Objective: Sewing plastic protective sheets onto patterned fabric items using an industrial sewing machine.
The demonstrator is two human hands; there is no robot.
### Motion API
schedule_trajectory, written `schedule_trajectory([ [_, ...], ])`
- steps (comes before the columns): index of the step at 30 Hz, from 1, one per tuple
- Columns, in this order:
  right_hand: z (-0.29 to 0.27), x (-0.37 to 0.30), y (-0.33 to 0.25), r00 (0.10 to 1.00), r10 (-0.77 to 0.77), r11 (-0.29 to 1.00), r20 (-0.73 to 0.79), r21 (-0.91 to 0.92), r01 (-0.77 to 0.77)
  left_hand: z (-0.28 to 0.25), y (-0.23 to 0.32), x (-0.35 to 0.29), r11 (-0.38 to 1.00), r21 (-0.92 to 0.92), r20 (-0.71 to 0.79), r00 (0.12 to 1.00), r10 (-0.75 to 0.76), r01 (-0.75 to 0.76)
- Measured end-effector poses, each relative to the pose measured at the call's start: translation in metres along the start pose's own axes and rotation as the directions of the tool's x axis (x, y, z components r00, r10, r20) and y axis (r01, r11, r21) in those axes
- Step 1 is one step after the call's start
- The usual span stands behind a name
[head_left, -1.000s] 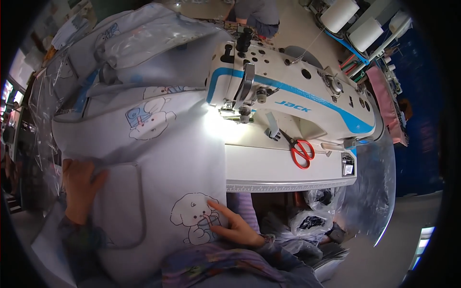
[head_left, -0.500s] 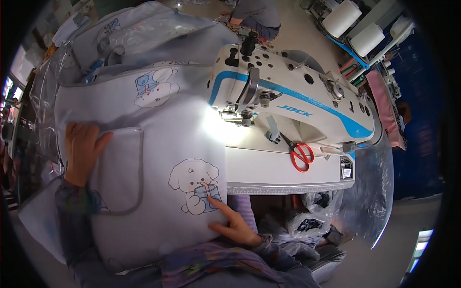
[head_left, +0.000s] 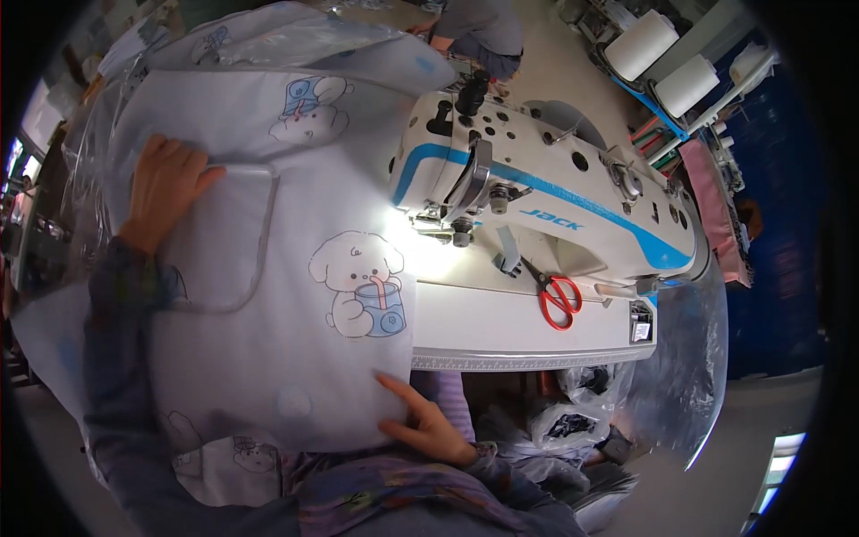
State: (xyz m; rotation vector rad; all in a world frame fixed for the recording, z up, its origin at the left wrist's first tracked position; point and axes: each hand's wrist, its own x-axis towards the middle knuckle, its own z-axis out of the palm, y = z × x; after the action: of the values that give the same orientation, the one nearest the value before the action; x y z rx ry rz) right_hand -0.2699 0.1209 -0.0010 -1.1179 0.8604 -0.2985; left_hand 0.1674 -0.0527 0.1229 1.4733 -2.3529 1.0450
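Observation:
A pale grey fabric piece (head_left: 313, 385) printed with white cartoon dogs (head_left: 362, 286) covers the left side of the work area. It carries a patch pocket (head_left: 224, 242) with a darker grey binding. My left hand (head_left: 170, 188) rests on the fabric at the pocket's upper edge, its fingers bent and the thumb spread away from them. Low on the fabric's right edge lies my right hand (head_left: 425, 425), thumb and forefinger apart. The fabric's right edge runs below the lit needle area of a white and blue sewing machine (head_left: 537, 188).
Red-handled scissors (head_left: 559, 302) lie on the machine bed (head_left: 519, 336). Clear plastic bags (head_left: 573, 425) hang below it. White thread cones (head_left: 642, 45) stand at the upper right. Another person (head_left: 479, 36) is at the far side. More grey fabric and plastic film (head_left: 313, 45) are heaped behind.
The fabric has slid away from me, its pocket and dog print now higher. My left hand has moved forward with it; the right hand stays low, now below the print.

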Motion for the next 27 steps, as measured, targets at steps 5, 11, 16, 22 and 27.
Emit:
schedule_trajectory([
  [5, -0.002, 0.013, 0.002, 0.998, -0.043, 0.986, -0.048, 0.158, 0.050, 0.020, -0.018, 0.032, 0.997, 0.037, -0.072, 0.995, 0.068, -0.065],
  [11, -0.006, 0.016, -0.021, 0.972, -0.144, 0.985, -0.185, -0.123, 0.122, 0.062, -0.038, 0.042, 0.977, 0.067, -0.146, 0.967, 0.209, -0.201],
  [16, -0.047, 0.016, -0.048, 0.723, -0.486, 0.784, -0.490, -0.610, 0.114, 0.098, -0.024, -0.026, 0.985, -0.088, 0.171, 0.972, 0.162, -0.149],
  [22, -0.150, 0.039, -0.089, 0.293, -0.791, 0.521, -0.537, -0.842, -0.137, 0.031, 0.058, 0.012, 0.902, -0.295, 0.117, 0.949, -0.294, 0.316],
  [27, -0.167, 0.064, -0.076, 0.375, -0.796, 0.378, -0.475, -0.874, -0.306, -0.055, 0.162, 0.042, 0.517, -0.801, 0.297, 0.950, -0.095, 0.302],
])
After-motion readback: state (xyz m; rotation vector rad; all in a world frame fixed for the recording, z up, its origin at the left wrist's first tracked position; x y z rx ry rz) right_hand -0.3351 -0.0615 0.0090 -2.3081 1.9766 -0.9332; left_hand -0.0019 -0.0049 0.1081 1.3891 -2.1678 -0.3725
